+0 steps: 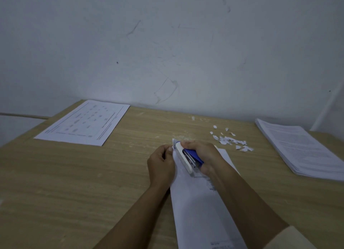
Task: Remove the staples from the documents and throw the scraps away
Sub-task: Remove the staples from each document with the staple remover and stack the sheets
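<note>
The stapler (188, 158) was white and blue with silvery metal. The table (74, 183) showed pale tan wood grain. The near document (197, 202), far-left sheet (83, 123), right stack (301, 148) and scraps (230, 139) were white, the papers bearing dark print. The wall (167, 43) was greyish white with dark scuffs.

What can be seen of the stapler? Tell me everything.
The stapler is white with a blue body and a metal strip between, plastic by the look. The right hand grips it, tilted, nose at the top corner of the document, which the left hand pinches beside it.
</note>
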